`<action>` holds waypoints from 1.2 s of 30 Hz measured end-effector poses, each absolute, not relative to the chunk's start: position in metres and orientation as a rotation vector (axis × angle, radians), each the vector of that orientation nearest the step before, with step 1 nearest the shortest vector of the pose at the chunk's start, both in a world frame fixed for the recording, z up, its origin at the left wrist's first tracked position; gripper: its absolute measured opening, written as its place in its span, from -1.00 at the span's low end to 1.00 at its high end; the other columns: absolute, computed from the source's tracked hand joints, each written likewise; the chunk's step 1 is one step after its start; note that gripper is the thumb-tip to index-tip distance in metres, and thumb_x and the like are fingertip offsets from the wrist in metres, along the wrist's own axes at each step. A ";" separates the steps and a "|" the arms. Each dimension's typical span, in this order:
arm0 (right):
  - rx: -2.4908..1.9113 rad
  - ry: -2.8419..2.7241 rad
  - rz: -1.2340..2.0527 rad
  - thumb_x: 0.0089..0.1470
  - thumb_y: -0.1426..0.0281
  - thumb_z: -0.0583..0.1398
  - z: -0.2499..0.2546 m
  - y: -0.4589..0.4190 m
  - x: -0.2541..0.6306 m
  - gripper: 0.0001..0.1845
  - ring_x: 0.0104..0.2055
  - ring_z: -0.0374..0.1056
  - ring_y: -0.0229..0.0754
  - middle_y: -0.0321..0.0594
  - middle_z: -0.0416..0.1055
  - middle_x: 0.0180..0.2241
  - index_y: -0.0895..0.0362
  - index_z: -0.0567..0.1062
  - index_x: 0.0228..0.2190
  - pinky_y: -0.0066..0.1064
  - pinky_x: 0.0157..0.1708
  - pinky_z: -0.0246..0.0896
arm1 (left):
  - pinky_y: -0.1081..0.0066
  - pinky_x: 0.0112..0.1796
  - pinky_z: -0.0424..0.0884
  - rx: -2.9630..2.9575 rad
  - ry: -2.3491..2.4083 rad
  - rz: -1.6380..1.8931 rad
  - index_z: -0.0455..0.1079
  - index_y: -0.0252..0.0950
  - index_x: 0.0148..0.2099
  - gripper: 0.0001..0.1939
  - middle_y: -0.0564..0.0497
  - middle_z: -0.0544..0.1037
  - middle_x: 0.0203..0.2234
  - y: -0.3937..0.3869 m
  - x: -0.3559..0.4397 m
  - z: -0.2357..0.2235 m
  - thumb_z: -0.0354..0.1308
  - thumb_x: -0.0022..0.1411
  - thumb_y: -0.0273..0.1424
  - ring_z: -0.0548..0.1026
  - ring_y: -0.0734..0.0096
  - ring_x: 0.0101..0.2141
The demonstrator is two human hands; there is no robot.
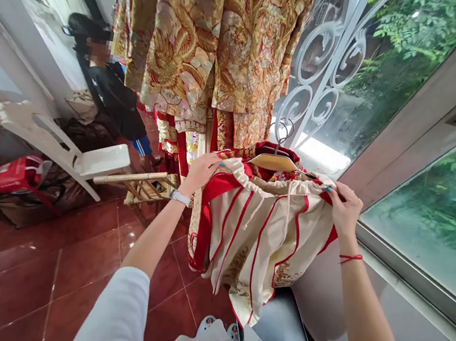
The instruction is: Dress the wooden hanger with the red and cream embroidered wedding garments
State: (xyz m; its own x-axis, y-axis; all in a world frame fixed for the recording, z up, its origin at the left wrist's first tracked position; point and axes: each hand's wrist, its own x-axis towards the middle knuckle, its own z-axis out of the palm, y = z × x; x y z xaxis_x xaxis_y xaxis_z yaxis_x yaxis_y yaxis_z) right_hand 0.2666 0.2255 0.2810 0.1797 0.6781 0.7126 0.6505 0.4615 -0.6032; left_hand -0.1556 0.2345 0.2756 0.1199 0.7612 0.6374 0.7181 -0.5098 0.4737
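Observation:
A cream drawstring skirt (250, 230) with red piping and gold embroidery hangs spread out in front of me. My left hand (205, 171) is closed on the left end of its gathered waistband, and my right hand (345, 206) pinches the right end. Two drawstring ends dangle down the front. Just behind the waistband is a hanger (273, 162) with a wooden middle and a metal hook, carrying a red and gold garment (260, 151). The skirt hides most of that garment. Whether the waistband is fastened to the hanger, I cannot tell.
Gold brocade jackets (224, 40) hang above and behind. A window (438, 231) slopes along the right, beside white scrolled ironwork (317, 63). A black-topped seat (291, 334) is below. At left are a bamboo rack (147, 189), white chair (101, 160), red bag (15, 177) and another person (112, 97).

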 end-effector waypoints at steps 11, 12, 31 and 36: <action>-1.098 -1.486 -0.074 0.17 0.24 0.17 0.277 0.219 0.211 -0.74 -0.08 0.51 0.01 -0.14 0.62 -0.16 0.04 0.64 -0.27 0.18 0.30 -0.08 | 0.48 -0.48 0.24 1.349 1.155 1.357 0.35 -0.30 -0.48 -0.70 0.10 0.38 -0.59 0.243 -0.162 0.295 0.27 0.14 -0.21 0.31 0.48 -0.55; -1.101 -1.504 -0.083 0.17 0.26 0.16 0.271 0.220 0.210 -0.74 -0.02 0.49 0.02 -0.13 0.61 -0.12 0.04 0.64 -0.24 0.20 0.30 -0.08 | 0.48 -0.47 0.24 1.377 1.167 1.360 0.35 -0.30 -0.49 -0.70 0.10 0.37 -0.59 0.244 -0.164 0.296 0.27 0.14 -0.21 0.31 0.48 -0.54; -1.526 -1.532 0.160 0.18 0.23 0.16 0.216 0.180 0.108 -0.74 -0.21 0.45 0.04 0.03 0.55 -0.25 0.17 0.50 -0.27 -0.19 -0.17 0.29 | 0.11 0.09 0.44 1.758 1.555 1.422 0.13 -0.29 0.34 -0.37 -0.29 0.39 0.21 0.151 0.033 0.147 0.17 0.26 -0.37 0.43 0.03 0.16; -1.494 -1.613 0.129 0.24 0.38 0.04 0.219 0.187 0.111 -0.73 -0.25 0.45 0.00 0.03 0.56 -0.24 0.19 0.52 -0.27 -0.23 -0.21 0.27 | 0.08 0.16 0.38 1.738 1.518 1.450 0.25 -0.31 0.26 -0.57 -0.28 0.43 0.15 0.167 0.024 0.143 -0.03 0.38 -0.40 0.41 0.12 0.18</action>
